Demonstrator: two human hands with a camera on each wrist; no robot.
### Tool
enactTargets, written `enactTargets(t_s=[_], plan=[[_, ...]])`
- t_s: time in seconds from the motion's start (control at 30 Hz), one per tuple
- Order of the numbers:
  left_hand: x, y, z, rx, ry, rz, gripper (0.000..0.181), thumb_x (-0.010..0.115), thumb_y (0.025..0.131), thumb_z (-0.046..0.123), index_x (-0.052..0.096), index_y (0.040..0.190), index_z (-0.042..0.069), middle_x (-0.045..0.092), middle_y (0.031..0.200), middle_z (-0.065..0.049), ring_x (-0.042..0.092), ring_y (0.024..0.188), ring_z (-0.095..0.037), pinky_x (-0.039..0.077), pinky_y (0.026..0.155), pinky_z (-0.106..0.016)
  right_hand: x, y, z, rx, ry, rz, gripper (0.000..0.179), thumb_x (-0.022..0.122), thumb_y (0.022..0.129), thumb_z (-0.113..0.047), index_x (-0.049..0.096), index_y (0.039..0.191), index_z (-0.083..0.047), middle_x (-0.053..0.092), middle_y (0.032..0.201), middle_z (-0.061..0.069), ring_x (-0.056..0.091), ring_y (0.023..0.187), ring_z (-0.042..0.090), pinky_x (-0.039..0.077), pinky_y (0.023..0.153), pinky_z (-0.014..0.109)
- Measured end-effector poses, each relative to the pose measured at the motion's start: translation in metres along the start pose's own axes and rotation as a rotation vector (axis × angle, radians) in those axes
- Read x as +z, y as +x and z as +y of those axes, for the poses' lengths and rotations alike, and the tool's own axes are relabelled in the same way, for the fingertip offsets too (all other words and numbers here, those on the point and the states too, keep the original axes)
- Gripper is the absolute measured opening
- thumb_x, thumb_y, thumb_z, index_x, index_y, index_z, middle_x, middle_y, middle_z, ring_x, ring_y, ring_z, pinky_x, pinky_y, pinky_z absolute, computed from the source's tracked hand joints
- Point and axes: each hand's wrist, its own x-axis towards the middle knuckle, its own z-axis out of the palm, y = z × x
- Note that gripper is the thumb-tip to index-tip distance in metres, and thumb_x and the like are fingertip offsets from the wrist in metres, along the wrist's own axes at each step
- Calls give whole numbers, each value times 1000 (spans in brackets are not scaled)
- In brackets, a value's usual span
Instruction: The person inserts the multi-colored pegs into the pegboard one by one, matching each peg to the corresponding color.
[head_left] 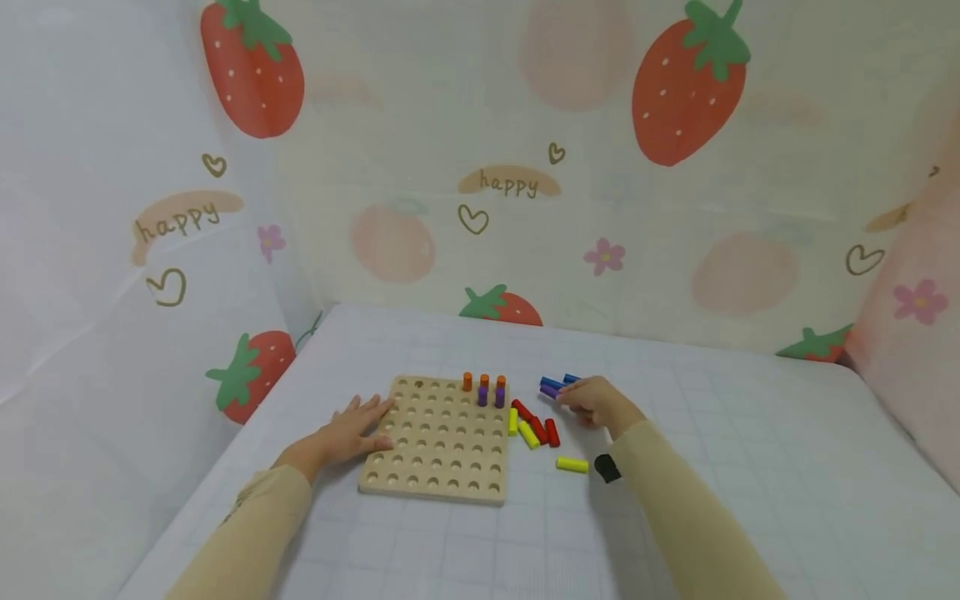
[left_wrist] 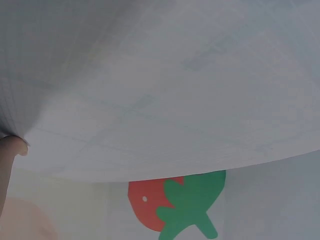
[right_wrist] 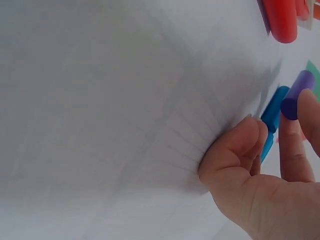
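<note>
My left hand (head_left: 341, 435) rests at the left edge of a wooden peg board (head_left: 431, 497), its fingers spread and thumb lying on the board. Only a fingertip (left_wrist: 19, 145) of it shows in the left wrist view. To the right of the board, my right hand (head_left: 597, 402) pinches a purple peg (right_wrist: 297, 96) between thumb and finger, just above the table. Two blue pegs (right_wrist: 274, 111) lie by that hand. Along the board's far right corner stand three orange pegs (head_left: 484, 382), with two purple pegs (head_left: 500, 397) in front of them.
Several loose red pegs (head_left: 552, 432) and yellow pegs (head_left: 528, 434) lie right of the board, with one yellow peg (head_left: 572, 465) nearer me. A small dark object (head_left: 607, 468) shows beside my right sleeve. Strawberry-printed cloth (head_left: 510, 250) hangs around the white-covered table (head_left: 750, 467).
</note>
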Motion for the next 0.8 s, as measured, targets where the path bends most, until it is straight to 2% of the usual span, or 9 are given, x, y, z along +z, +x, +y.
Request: enactTargets(t_s=[0.27,0.4,0.57,0.8], plan=[[0,5,2,-15,-1,-9,89,60,91,51,23,152,-2,13,154,-35,-3,140,-56,0,106,-71,-2,-9,-1,0,48,28,26,68,93,-12,66,115,0,54,95,10,49,85,21,43,67,25],[2,4,0,-25,7,-14,89,59,91,51,23,152,-2,13,153,-35,-2,140,-56,1,105,-72,0,-19,-2,-9,118,-2,28,67,93,-10,63,118,3,62,93,10,55,84,21,52,79,31],[3,2,-2,-28,12,-9,88,59,91,52,24,152,-2,14,154,-34,-1,140,-56,1,106,-72,2,-30,-6,-52,206,-44,30,64,94,-8,61,122,5,68,91,11,62,82,20,52,89,38],[0,1,1,-30,14,-10,87,59,92,50,23,152,-2,13,154,-34,-2,140,-55,1,106,-72,1,-38,-14,-67,308,-40,34,60,97,-8,57,129,4,65,110,16,61,101,28,47,97,42]])
